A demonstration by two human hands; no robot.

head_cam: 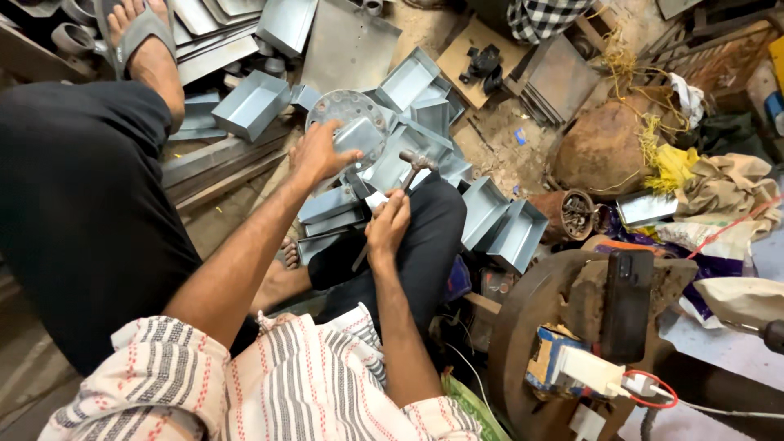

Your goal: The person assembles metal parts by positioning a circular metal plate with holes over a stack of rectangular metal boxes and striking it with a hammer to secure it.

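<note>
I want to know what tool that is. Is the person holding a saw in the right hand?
No, the right hand grips a hammer by its handle, while the left hand rests on a small grey metal tray.
</note>
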